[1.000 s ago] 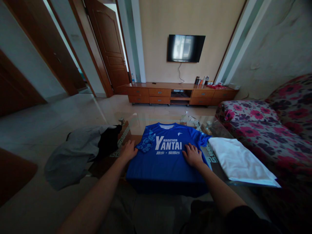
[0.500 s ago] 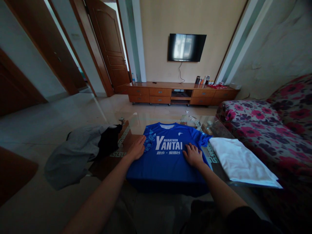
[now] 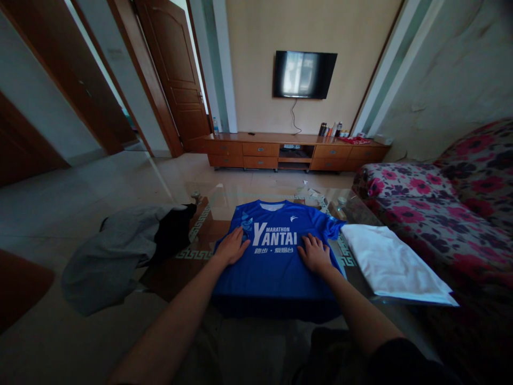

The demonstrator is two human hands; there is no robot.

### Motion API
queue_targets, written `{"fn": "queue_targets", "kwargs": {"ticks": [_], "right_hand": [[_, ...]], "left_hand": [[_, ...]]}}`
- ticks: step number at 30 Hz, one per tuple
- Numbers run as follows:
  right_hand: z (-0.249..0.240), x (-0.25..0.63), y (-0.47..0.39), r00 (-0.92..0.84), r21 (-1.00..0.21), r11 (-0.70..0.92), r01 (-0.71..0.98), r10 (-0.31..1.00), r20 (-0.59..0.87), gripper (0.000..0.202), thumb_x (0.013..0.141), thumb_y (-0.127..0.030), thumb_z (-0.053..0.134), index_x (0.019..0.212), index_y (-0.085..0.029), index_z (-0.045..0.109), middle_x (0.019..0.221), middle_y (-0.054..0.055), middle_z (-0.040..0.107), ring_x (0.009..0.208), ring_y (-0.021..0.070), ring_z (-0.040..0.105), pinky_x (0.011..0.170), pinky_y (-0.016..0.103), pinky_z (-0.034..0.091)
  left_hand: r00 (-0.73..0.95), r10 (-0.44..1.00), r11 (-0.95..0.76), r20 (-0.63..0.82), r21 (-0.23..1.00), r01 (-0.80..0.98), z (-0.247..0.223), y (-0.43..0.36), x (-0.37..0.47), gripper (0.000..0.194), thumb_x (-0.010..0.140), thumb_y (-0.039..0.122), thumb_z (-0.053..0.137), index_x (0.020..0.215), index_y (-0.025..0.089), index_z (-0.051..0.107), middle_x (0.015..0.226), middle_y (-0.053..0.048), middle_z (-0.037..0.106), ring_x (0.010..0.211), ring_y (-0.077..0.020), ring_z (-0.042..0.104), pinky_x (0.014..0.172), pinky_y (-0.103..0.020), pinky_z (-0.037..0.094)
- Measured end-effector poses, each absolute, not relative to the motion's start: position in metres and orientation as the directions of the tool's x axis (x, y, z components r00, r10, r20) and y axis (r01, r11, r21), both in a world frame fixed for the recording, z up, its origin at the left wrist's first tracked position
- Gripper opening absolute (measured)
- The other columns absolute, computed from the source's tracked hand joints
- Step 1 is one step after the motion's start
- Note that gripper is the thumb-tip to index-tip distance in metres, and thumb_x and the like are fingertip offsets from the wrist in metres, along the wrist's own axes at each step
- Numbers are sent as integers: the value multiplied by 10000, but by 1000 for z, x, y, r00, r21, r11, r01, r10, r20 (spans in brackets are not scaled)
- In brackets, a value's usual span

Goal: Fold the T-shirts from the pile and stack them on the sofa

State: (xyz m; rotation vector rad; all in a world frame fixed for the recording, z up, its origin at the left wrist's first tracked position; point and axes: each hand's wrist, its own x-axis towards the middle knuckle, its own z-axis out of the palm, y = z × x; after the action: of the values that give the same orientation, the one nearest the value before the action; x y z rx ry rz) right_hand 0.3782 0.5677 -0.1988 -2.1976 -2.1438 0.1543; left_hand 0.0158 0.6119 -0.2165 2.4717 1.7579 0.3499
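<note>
A blue T-shirt (image 3: 272,272) with white lettering lies front up on the glass table (image 3: 360,272), its collar away from me and its lower part hanging over the near edge. My left hand (image 3: 233,247) lies flat on the shirt's left side, just below the patterned sleeve, fingers spread. On the right side of the chest, beside the lettering, my right hand (image 3: 316,253) rests with its fingers apart. The left sleeve looks tucked inward; the right sleeve sticks out toward a folded white cloth (image 3: 395,262).
Grey and black clothes (image 3: 112,251) hang over the table's left end. A flowered sofa (image 3: 417,214) stands on the right. Along the far wall runs a low wooden cabinet (image 3: 260,149) with bottles on it, below a television (image 3: 304,75).
My left hand has moved from the shirt's left edge inward onto the cloth, and the left sleeve is now folded in more. My right hand stays about where it was.
</note>
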Motion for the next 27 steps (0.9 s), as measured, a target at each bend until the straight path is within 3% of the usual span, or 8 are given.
{"fn": "queue_targets", "kwargs": {"ticks": [6, 14, 17, 22, 27], "right_hand": [[-200, 379, 568, 18, -119, -21, 993, 1000, -23, 605, 1037, -545, 313, 1552, -243, 410, 1666, 115, 278, 1490, 346, 244, 1144, 591, 234], [-202, 380, 568, 15, -124, -14, 992, 1000, 2, 599, 1036, -551, 316, 1541, -246, 417, 1656, 106, 304, 1478, 347, 266, 1129, 602, 256], [-201, 379, 568, 19, -126, -20, 992, 1000, -15, 602, 1036, -553, 307, 1545, -248, 412, 1661, 107, 292, 1484, 348, 255, 1132, 602, 250], [-203, 380, 569, 18, -123, -19, 992, 1000, -3, 597, 1036, -552, 313, 1539, -248, 418, 1657, 111, 297, 1482, 346, 255, 1133, 600, 244], [-206, 381, 569, 1, -128, 1, 992, 1000, 14, 601, 1037, -553, 313, 1538, -240, 420, 1652, 120, 304, 1477, 355, 261, 1125, 600, 254]], "left_hand": [[320, 940, -340, 120, 222, 914, -219, 611, 15, 592, 1040, 579, 268, 1543, 321, 441, 1635, -73, 373, 1531, -315, 275, 1226, -507, 253], [372, 926, -378, 67, 189, 906, -208, 601, 21, 568, 980, 669, 377, 1513, 481, 426, 1662, -9, 319, 1528, -417, 214, 1179, -665, 202], [352, 930, -365, 101, 157, 918, -206, 601, 30, 576, 981, 661, 377, 1501, 427, 456, 1631, -41, 377, 1536, -401, 197, 1184, -710, 75], [363, 905, -388, 222, 84, 918, -208, 606, 41, 719, 998, 640, 317, 1526, 163, 425, 1578, -177, 438, 1559, -314, 185, 1259, -555, -23], [501, 847, -519, 174, 71, 852, -212, 609, 42, 656, 1028, 587, 264, 1537, 205, 422, 1635, -93, 374, 1552, -256, 228, 1279, -482, 32]]}}
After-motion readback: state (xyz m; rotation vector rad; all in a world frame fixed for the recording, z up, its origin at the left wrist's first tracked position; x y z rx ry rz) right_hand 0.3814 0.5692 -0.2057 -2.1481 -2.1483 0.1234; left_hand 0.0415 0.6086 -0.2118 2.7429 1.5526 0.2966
